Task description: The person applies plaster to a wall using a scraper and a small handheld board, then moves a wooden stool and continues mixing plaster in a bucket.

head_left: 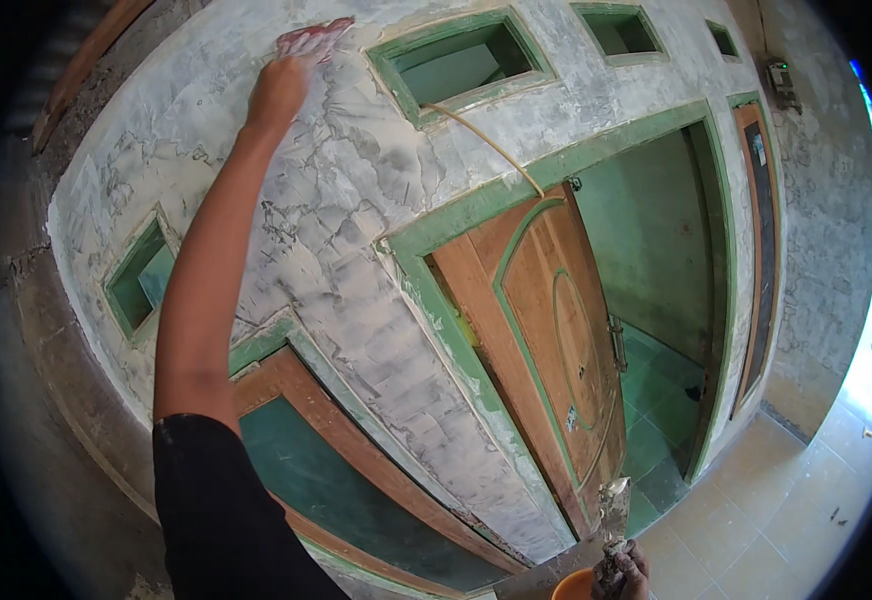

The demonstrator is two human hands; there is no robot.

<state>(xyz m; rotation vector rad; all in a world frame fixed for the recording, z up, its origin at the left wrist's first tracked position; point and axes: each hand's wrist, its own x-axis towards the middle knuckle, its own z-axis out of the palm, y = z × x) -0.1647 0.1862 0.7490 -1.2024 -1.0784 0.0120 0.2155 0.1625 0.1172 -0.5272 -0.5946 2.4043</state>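
My left hand (279, 95) is raised high against the wall, its fingers closed around a red putty spreader (314, 40) smeared with white. The spreader's face lies on the patchy, skim-coated wall (356, 290), left of a small green-framed vent opening (461, 68). Low at the bottom edge, my right hand (628, 575) grips a putty knife (613, 508) by its caked handle, blade pointing up with pale putty on it. Beside that hand shows part of an orange container (573, 586); its contents are out of sight.
A wooden door (541, 330) hangs ajar in a green frame (708, 200). A bent thin rod or hose (491, 143) runs from the vent to the door top. Below my left arm is a wood-framed window (346, 480). Tiled floor (756, 500) spreads at right.
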